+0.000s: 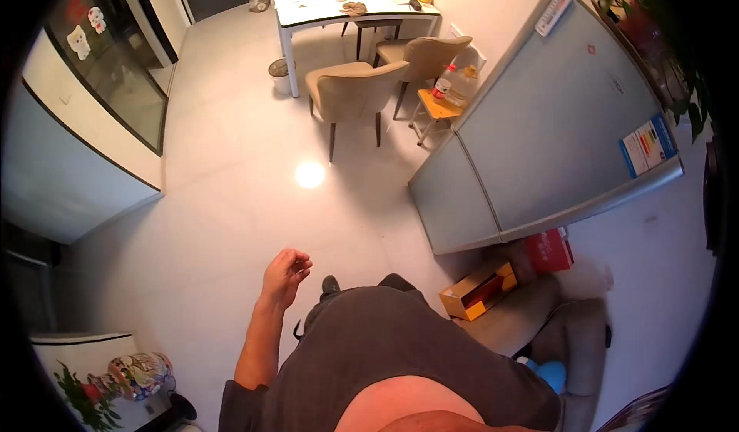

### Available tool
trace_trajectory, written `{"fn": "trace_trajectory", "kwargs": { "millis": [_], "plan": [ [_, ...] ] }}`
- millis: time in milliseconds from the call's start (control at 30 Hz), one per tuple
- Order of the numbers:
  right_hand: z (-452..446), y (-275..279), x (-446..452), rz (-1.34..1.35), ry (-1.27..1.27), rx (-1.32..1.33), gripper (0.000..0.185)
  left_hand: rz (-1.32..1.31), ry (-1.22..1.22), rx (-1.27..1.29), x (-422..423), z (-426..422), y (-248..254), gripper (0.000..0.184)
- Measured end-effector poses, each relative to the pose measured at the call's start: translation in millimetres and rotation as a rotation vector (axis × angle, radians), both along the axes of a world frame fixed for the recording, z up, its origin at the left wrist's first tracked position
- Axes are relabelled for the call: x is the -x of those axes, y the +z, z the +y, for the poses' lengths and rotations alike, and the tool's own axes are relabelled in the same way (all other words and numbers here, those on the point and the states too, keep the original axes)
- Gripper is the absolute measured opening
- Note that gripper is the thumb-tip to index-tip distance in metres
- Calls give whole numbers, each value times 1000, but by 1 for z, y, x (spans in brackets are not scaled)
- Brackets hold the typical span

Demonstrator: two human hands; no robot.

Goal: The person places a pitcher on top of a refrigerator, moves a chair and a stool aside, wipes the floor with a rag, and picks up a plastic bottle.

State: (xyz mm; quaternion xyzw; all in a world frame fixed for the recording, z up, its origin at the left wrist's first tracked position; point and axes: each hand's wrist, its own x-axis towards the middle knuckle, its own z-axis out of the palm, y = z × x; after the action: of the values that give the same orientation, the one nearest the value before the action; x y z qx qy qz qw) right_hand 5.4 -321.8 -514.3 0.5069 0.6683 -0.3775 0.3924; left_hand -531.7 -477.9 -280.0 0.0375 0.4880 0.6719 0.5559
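My left hand (pixel 287 276) hangs over the pale tiled floor, left of my dark shirt (pixel 392 347). Its fingers are bent and partly curled toward the right, and whether anything lies between them cannot be made out. The dark tip of a shoe (pixel 330 284) shows just to the right of that hand. My right hand is out of sight. An open yellow box (pixel 459 297) lies on the right beside the shirt, below the grey fridge (pixel 531 124).
A white table (pixel 319 12) stands ahead with tan chairs (pixel 354 93) around it. Bottles (pixel 459 87) sit on a small orange stool (pixel 439 106) by the fridge. A red box (pixel 550 250) is under the fridge's near end. Plants (pixel 85 397) are at the lower left.
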Motion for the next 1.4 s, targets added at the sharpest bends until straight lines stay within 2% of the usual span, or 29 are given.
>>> {"fn": "trace_trajectory", "kwargs": {
  "millis": [67, 167, 200, 267, 300, 333, 367, 433, 533, 600, 633, 700, 767, 800, 867, 900, 967, 1033, 1100, 1167, 1233, 1300, 1400],
  "plan": [
    [-9, 6, 21, -63, 246, 77, 34, -36, 103, -8, 19, -7, -2, 27],
    [4, 13, 60, -106, 476, 69, 35, -65, 89, -6, 39, 4, -6, 25],
    [14, 17, 74, -112, 402, 51, 36, -72, 75, -8, 44, 14, -6, 28],
    [50, 17, 113, 131, -419, -30, 25, -89, 29, -28, 54, 34, -6, 29],
    [68, 17, 133, 304, -770, -94, 29, -103, 23, -56, 62, 46, -8, 31],
    [90, 31, 161, 425, -792, -146, 29, -103, -5, -53, 70, 58, -10, 31],
    [116, 24, 181, 425, -747, -116, 25, -115, 5, -87, 77, 67, -14, 33],
    [157, 32, 233, 514, -824, -128, 24, -129, -2, -108, 97, 83, -22, 34],
    [208, 24, 295, 555, -752, -135, 24, -104, 59, -98, 139, 98, -35, 31],
    [231, 22, 337, 538, -748, -123, 24, -56, 228, 82, 169, 95, -56, 20],
    [242, 20, 356, 507, -691, -89, 25, -57, 215, 95, 186, 92, -61, 20],
    [259, 20, 383, 461, -641, -47, 26, 77, 311, 409, 210, 82, -70, 11],
    [281, 25, 412, 473, -415, -25, 28, 74, 353, 425, 227, 78, -77, 10],
    [289, 24, 421, 464, -424, -14, 28, 69, 405, 442, 234, 73, -79, 9],
    [309, 16, 436, 563, -63, -385, 30, 1, 413, 476, 250, 74, -86, 9],
    [318, 21, 445, 556, -76, -383, 30, -45, 392, 492, 258, 80, -89, 9],
    [331, 31, 461, 537, -324, -287, 32, -86, 349, 514, 283, 100, -100, 9],
    [352, 39, 472, 537, -403, -237, 30, -136, 251, 579, 315, 136, -114, 12],
    [339, 43, 472, 523, -493, -158, 28, -140, 159, 477, 350, 180, -114, 14],
    [343, 36, 467, 431, -612, -269, 26, -24, 77, 467, 381, 238, -108, 14],
    [330, 26, 456, 466, -893, -181, 24, 90, -52, 386, 416, 294, -106, 15],
    [316, 43, 456, 380, -946, -171, 21, 160, -144, 400, 440, 353, -89, 16],
    [282, 47, 449, 451, -1218, -196, 20, 211, -298, 386, 461, 432, -83, 21]
  ]
}}
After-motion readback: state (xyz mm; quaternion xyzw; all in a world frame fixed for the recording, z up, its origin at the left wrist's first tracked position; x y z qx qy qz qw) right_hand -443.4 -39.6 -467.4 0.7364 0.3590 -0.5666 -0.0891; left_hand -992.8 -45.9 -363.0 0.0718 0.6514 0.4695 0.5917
